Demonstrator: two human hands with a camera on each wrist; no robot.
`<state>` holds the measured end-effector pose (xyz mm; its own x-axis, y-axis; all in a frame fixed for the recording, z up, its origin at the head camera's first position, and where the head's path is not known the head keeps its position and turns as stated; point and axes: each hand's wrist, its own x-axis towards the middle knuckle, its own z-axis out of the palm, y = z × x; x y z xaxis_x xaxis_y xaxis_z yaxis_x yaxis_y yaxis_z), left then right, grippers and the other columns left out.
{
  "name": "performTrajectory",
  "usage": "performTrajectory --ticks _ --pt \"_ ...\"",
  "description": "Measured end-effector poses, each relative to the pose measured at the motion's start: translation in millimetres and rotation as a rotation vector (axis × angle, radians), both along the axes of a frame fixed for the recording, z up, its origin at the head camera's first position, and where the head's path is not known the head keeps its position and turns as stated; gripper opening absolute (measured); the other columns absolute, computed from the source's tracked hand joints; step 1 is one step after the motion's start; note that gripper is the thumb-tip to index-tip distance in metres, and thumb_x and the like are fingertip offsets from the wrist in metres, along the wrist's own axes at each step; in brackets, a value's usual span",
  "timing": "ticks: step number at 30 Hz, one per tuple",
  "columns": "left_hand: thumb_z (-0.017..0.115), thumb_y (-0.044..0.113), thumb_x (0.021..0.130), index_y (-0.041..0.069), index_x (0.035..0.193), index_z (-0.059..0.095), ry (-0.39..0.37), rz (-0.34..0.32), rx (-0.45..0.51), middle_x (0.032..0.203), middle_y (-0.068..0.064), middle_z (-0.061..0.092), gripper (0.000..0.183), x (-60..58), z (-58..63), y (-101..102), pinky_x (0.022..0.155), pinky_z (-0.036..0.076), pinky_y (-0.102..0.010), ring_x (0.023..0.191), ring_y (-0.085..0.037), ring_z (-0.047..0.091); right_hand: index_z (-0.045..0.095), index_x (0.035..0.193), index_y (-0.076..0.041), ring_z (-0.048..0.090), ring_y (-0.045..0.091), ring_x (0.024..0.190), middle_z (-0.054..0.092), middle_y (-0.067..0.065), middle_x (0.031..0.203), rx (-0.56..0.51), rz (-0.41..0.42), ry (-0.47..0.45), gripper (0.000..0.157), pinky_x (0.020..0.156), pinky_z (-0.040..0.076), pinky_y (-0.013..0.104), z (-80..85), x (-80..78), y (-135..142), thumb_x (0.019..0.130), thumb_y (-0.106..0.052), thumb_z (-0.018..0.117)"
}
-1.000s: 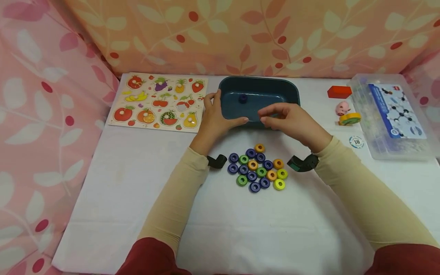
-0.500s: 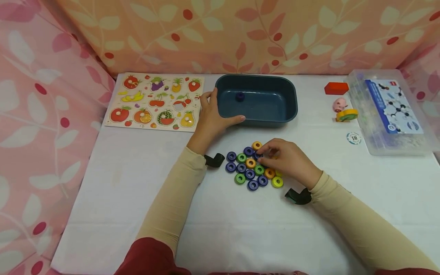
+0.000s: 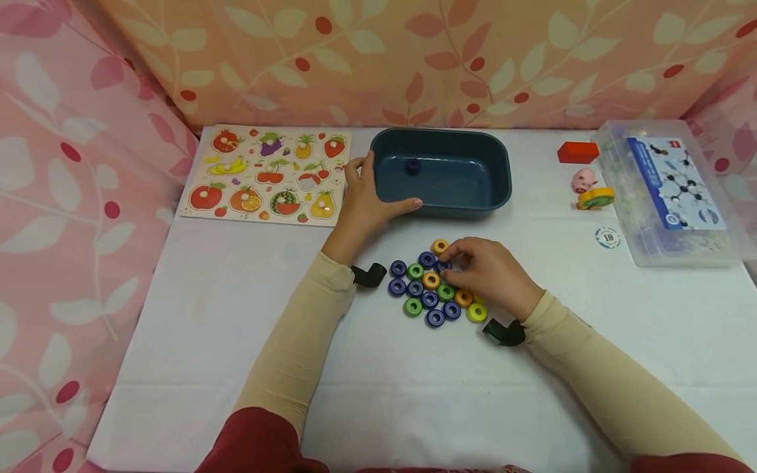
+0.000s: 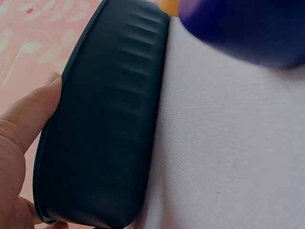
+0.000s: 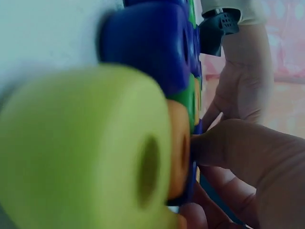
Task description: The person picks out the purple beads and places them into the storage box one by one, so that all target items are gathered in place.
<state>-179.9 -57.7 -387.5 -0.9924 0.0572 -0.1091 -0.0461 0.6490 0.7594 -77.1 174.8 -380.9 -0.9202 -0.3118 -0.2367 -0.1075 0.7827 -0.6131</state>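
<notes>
A dark teal plastic tub (image 3: 467, 180) stands at the back of the table with one purple ring (image 3: 412, 166) inside. My left hand (image 3: 367, 203) holds its near left corner; the left wrist view shows the thumb (image 4: 35, 107) on the rim. In front of the tub lies a loose group of small thick rings: purple, green (image 3: 412, 307), orange (image 3: 431, 280) and yellow (image 3: 476, 312). My right hand (image 3: 491, 269) is at the right side of this group, its thumb and forefinger pinching a purple ring (image 3: 443, 266). Some rings are hidden beneath that hand.
A fruit puzzle board (image 3: 266, 174) lies left of the tub. On the right are a red block (image 3: 577, 152), a pink pig figure (image 3: 583, 180), a yellow-green toy (image 3: 595, 198), a round token marked 10 (image 3: 608, 238) and a clear plastic case (image 3: 674, 190).
My right hand has come from the tub's near rim down to the rings and now pinches a purple one. The topmost orange ring shifted slightly. My left hand stays at the tub.
</notes>
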Motion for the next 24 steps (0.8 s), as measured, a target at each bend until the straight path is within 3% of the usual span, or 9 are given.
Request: performTrajectory --ticks 4,8,11,15,20,24 --pt "0.082 0.071 0.063 0.024 0.162 0.008 -0.001 0.001 -0.005 0.158 -0.002 0.011 0.132 -1.0 0.1 -2 0.119 0.033 -0.042 0.141 -0.026 0.032 0.072 0.108 -0.021 0.057 0.021 0.085 0.069 0.002 0.098 -0.022 -0.004 -0.017 0.023 0.071 0.048 0.033 13.5 -5.8 0 0.086 -0.024 0.077" --pt "0.082 0.071 0.064 0.025 0.162 0.007 -0.011 0.005 -0.009 0.158 -0.002 0.010 0.132 -2.2 -0.4 -3 0.119 0.032 -0.042 0.142 -0.026 0.031 0.070 0.115 -0.020 0.058 0.021 0.087 0.070 0.002 0.105 -0.055 -0.041 0.029 0.029 0.065 0.050 0.034 38.1 -20.0 1 0.087 -0.023 0.076" --pt "0.082 0.071 0.064 0.025 0.162 0.007 -0.012 0.006 -0.007 0.158 -0.002 0.010 0.132 -2.9 -1.3 -4 0.119 0.032 -0.043 0.141 -0.027 0.031 0.068 0.120 -0.019 0.058 0.020 0.089 0.069 0.002 0.109 -0.050 -0.077 0.095 0.033 0.067 0.051 0.034 56.7 -38.5 1 0.088 -0.025 0.076" --pt "0.082 0.071 0.064 0.024 0.163 0.007 -0.005 0.001 -0.003 0.158 -0.002 0.010 0.132 -3.0 -1.7 -4 0.119 0.033 -0.043 0.141 -0.027 0.031 0.066 0.128 -0.017 0.062 0.019 0.094 0.067 0.003 0.119 -0.036 -0.105 0.125 0.042 0.073 0.054 0.033 73.1 -74.7 0 0.090 -0.032 0.074" --pt "0.081 0.071 0.065 0.025 0.162 0.006 -0.002 -0.001 -0.005 0.159 -0.001 0.010 0.132 -2.5 -1.6 -4 0.118 0.033 -0.042 0.141 -0.026 0.031 0.066 0.132 -0.016 0.061 0.022 0.105 0.063 0.006 0.129 -0.031 -0.106 0.112 0.046 0.089 0.052 0.036 70.5 -126.1 -1 0.091 -0.036 0.072" --pt "0.082 0.070 0.065 0.025 0.162 0.007 0.003 -0.005 -0.003 0.159 -0.002 0.011 0.131 -1.5 -2.0 0 0.118 0.034 -0.043 0.141 -0.027 0.031 0.067 0.131 -0.012 0.057 0.026 0.117 0.063 0.011 0.131 -0.020 -0.095 0.077 0.045 0.103 0.048 0.042 57.5 -153.7 -3 0.092 -0.035 0.072"
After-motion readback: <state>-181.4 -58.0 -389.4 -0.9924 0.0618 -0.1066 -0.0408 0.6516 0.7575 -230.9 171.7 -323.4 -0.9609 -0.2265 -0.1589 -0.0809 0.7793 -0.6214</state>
